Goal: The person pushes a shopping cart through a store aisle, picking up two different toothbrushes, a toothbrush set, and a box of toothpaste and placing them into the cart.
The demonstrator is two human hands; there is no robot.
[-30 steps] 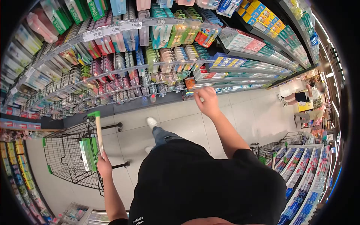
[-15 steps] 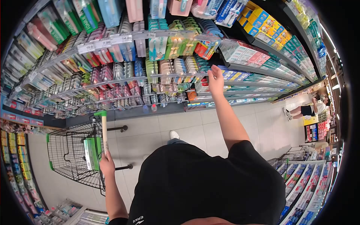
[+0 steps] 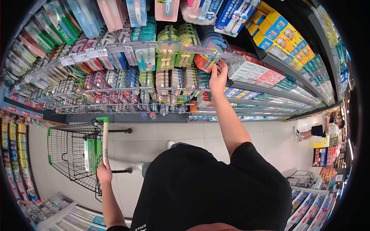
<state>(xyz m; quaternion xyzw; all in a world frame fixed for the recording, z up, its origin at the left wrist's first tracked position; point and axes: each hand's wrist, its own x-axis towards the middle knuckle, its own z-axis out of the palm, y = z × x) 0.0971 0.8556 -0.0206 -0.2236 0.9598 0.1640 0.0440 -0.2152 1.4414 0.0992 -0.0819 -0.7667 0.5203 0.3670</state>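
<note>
My right hand [image 3: 218, 76] is raised to the store shelving and its fingers touch a red hanging toothbrush pack [image 3: 205, 61] on a peg row. White and red toothpaste boxes [image 3: 252, 73] lie just to its right. My left hand [image 3: 104, 172] grips the wooden handle [image 3: 105, 140] of a black wire shopping cart [image 3: 69, 154] at the lower left. A green box [image 3: 91, 154] lies inside the cart. My black shirt fills the bottom centre.
Pegged toothbrush packs [image 3: 115, 81] and price tags [image 3: 84, 57] cover the shelves ahead. Yellow and blue boxes [image 3: 285, 38] sit top right. A person [image 3: 320, 130] crouches far down the tiled aisle on the right. More shelves [image 3: 312, 215] stand behind me at lower right.
My right hand rose from low near the bottom shelf up to the peg row with the red pack. I stepped closer to the shelves. The left hand stayed on the cart handle.
</note>
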